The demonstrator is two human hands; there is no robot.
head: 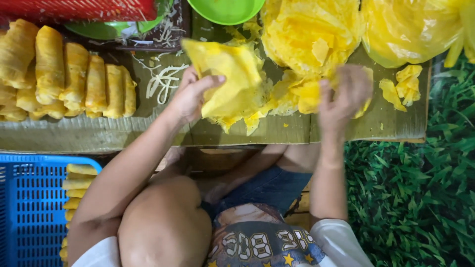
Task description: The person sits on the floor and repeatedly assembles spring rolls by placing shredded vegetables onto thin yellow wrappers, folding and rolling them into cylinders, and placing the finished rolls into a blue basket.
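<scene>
Presently, entry for one moment at a low worktop [346, 131] covered with a green leaf.

Left hand: left hand [190, 96] pinches a yellow sheet [225, 74], thumb over the sheet's near edge, fingers behind it; the sheet is lifted and tilted, its lower corner touching the scraps beneath.

Right hand: right hand [344, 96] is blurred by motion, down among yellow scraps [297, 94]; whether it grips anything cannot be told.

Hands, relation: well apart, the sheet at the left one only.

Sheet stack: a crumpled yellow stack [311, 34] lies beyond the hands, touching the scraps.

Bag: a yellow plastic bag [410, 29] sits at the far right corner, with loose pieces [403, 86] just beside it.

Rolls: a row of finished rolls [64, 74] lies side by side at the left of the worktop; more rolls [76, 185] show in a blue basket [29, 207] below it.

Shreds: white shreds [166, 79] lie between the rolls and the sheet.

Bowls: a green bowl [227, 10] at the far edge; another under a red mesh [74, 10].

Handling note, judged: the sheet looks thin and apt to tear. A light pinch near one edge, peeling slowly and low, should keep it whole. Support from the other hand under the hanging corner would help. Laying it flat on bare leaf, apart from the scraps, would avoid sticking.
</scene>
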